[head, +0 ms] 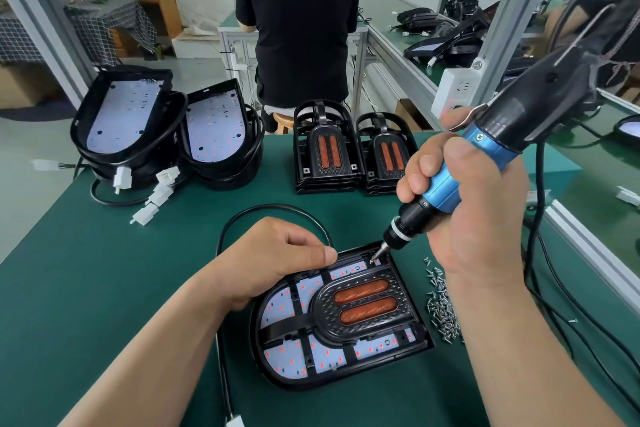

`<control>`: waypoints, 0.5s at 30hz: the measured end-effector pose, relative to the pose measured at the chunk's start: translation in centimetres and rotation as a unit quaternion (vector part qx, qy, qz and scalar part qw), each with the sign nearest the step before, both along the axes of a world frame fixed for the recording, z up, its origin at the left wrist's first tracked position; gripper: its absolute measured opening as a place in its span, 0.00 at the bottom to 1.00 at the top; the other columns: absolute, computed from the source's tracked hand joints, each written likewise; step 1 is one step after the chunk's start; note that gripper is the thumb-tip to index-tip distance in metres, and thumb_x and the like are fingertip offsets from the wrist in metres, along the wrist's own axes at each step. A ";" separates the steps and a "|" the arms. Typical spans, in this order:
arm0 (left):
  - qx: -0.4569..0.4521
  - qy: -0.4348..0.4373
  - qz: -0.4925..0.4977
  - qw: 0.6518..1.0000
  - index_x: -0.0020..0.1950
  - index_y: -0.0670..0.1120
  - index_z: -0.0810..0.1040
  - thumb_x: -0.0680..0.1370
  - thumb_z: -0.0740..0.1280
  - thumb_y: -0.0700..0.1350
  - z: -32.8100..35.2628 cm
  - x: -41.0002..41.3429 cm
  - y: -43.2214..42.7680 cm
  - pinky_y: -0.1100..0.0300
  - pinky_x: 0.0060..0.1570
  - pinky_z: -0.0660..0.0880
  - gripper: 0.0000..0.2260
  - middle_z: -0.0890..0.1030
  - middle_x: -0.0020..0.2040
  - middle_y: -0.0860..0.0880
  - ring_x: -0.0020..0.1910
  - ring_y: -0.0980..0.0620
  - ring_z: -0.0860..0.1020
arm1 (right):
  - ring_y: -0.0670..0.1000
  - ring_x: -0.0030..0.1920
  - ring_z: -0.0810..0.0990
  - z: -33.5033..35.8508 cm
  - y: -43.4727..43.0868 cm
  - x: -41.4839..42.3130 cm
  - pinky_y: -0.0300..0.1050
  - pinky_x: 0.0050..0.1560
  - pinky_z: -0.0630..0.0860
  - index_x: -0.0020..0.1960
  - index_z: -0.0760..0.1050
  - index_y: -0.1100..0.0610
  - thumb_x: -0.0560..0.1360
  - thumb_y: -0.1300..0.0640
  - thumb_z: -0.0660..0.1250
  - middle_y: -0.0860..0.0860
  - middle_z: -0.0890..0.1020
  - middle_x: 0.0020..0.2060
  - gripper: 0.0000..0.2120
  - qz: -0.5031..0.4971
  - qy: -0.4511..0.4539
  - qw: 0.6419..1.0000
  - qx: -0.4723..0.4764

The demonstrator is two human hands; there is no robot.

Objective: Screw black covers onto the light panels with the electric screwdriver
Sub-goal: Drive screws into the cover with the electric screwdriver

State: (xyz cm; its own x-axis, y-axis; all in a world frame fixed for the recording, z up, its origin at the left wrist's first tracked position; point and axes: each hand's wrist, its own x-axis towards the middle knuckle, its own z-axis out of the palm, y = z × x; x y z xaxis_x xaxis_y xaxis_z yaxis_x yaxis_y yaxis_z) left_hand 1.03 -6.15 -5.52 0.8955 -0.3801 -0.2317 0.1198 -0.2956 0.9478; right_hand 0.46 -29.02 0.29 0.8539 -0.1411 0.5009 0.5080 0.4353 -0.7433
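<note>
At the far corner of the cover (363, 305), the right hand (474, 218) grips the screwdriver (491, 146), apparently seating a screw (372, 261); the left hand (277, 253), fingers curled, steadies the panel (287, 357).

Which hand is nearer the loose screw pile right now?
Right. The right hand, gripping the electric screwdriver, is just beyond the screw pile; the left hand holds the light panel at its opposite edge.

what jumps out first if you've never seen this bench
The blue electric screwdriver is gripped in the right hand, its tip on the far corner of the black cover lying on the light panel at centre. The left hand rests on that panel's left edge, and a heap of small screws lies just to its right.
</note>
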 end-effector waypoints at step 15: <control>0.074 -0.070 -0.024 0.995 0.39 0.49 0.85 0.75 0.75 0.57 -0.6 0.1 -0.2 0.65 0.35 0.70 0.13 0.76 0.32 0.56 0.32 0.56 0.71 | 0.53 0.31 0.71 0.2 0.6 -0.3 0.47 0.33 0.74 0.45 0.77 0.49 0.76 0.57 0.69 0.52 0.72 0.33 0.04 -0.004 0.040 0.999 -0.034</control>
State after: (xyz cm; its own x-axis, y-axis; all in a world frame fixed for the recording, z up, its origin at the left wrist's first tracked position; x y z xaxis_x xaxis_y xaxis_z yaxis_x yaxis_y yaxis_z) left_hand 1.10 -6.40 -6.13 0.9046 -0.3941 -0.1625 -0.0280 -0.4353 0.8999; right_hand 0.12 -28.46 0.46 0.8909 -0.1156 0.4393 0.4484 0.3787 -0.8096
